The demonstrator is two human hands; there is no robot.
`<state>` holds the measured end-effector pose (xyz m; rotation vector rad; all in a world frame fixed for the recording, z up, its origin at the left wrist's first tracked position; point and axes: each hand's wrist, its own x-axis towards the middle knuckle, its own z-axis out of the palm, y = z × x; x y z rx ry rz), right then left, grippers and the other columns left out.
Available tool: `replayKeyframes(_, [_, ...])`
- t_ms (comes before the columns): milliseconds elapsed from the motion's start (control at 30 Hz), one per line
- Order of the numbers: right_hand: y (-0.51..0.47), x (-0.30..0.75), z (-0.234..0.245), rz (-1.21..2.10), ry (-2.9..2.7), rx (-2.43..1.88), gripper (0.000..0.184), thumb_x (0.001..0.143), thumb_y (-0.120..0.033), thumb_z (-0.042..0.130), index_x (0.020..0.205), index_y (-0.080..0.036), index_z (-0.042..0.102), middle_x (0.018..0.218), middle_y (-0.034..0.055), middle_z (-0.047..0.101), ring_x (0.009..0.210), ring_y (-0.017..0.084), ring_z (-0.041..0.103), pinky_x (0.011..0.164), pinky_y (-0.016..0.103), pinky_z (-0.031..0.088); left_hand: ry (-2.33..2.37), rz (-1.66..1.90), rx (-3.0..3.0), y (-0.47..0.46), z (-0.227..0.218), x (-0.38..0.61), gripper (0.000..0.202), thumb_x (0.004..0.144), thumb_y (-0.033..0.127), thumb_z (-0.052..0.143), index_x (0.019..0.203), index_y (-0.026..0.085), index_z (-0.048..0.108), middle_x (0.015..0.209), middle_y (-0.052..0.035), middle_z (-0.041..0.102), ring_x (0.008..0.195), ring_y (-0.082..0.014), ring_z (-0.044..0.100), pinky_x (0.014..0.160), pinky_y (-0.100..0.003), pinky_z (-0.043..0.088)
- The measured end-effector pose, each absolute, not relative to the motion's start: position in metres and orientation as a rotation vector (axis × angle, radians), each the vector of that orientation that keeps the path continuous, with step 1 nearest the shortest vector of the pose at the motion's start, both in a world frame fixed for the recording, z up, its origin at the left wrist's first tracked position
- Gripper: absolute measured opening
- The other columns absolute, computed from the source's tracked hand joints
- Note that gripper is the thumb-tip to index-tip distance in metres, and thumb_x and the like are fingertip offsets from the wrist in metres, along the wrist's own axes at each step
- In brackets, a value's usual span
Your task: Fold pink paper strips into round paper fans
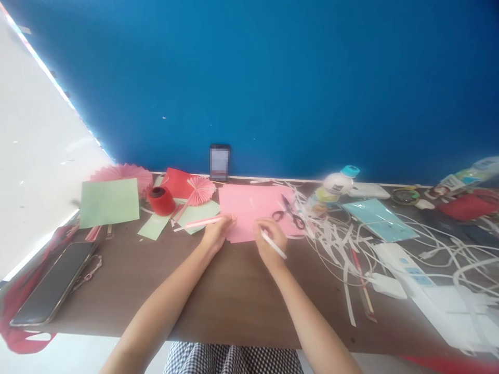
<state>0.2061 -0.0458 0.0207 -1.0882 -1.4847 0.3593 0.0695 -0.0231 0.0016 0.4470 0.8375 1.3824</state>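
A pink sheet of paper lies on the brown table in front of me. My left hand rests at the sheet's left edge, fingers closed on a long pink-and-white ruler-like strip that sticks out to the left. My right hand sits on the sheet's lower part, closed around a white pen whose back end points toward me. Black-handled scissors lie on the sheet's right side, just beyond my right hand.
Left: a green sheet, pink paper fans, a red tape roll, a dark phone on red cloth. A small phone leans on the blue wall. Right: white paper strips, glue bottle, light-blue sheet, cables.
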Motion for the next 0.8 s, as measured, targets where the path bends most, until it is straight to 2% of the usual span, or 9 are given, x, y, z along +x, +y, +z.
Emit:
replayKeyframes(167, [-0.035,0.21,0.014,0.89,-1.158,-1.056,0.011,0.075,-0.032,0.053,0.077,-0.021,0.049,0.094,0.0038,0.057,0.063,0.011,0.055,0.047,0.022,0.043,0.56,1.052,0.732,-0.035,0.011,0.074,0.014,0.057,0.02,0.072,0.066,0.012,0.066,0.099,-0.0136,0.063,0.096,-0.0271,0.057,0.086,-0.041,0.042])
replayKeyframes(333, [-0.034,0.211,0.016,1.254,-0.984,-0.824,0.022,0.071,-0.027,0.056,0.086,-0.025,0.04,0.104,0.0025,0.055,0.052,0.007,0.05,0.046,0.022,0.042,0.615,0.944,0.967,-0.036,0.008,0.074,0.016,0.058,0.019,0.071,0.071,0.012,0.068,0.086,-0.0113,0.066,0.082,-0.0219,0.06,0.079,-0.037,0.044])
replayKeyframes(467, [-0.035,0.212,0.019,1.366,-0.886,-0.74,0.04,0.066,-0.021,0.063,0.095,-0.028,0.035,0.105,0.0011,0.057,0.062,0.009,0.053,0.049,0.02,0.044,0.713,0.916,1.121,-0.034,0.005,0.069,0.02,0.056,0.021,0.072,0.072,0.01,0.068,0.081,-0.0104,0.066,0.076,-0.0199,0.06,0.073,-0.033,0.046])
replayKeyframes(600, [-0.033,0.21,0.015,1.406,-0.869,-0.753,0.043,0.064,-0.022,0.066,0.097,-0.027,0.039,0.106,0.0017,0.058,0.069,0.01,0.055,0.051,0.02,0.045,0.706,0.892,1.163,-0.036,0.007,0.07,0.019,0.054,0.022,0.073,0.068,0.011,0.068,0.072,-0.0077,0.067,0.071,-0.0183,0.06,0.07,-0.031,0.047])
replayKeyframes(700, [-0.031,0.207,0.007,1.423,-0.969,-0.79,0.049,0.061,-0.025,0.068,0.103,-0.028,0.044,0.108,0.003,0.057,0.077,0.013,0.057,0.061,0.025,0.049,0.657,0.916,1.121,-0.037,0.008,0.071,0.018,0.053,0.021,0.073,0.068,0.012,0.068,0.075,-0.0078,0.067,0.072,-0.0187,0.061,0.07,-0.031,0.047])
replayKeyframes(800, [-0.032,0.205,0.002,1.445,-1.097,-0.865,0.045,0.063,-0.034,0.067,0.104,-0.025,0.05,0.109,0.0052,0.056,0.094,0.018,0.055,0.076,0.033,0.048,0.652,0.997,1.044,-0.035,0.006,0.071,0.019,0.053,0.021,0.073,0.068,0.011,0.068,0.075,-0.0082,0.067,0.072,-0.0193,0.061,0.069,-0.032,0.047])
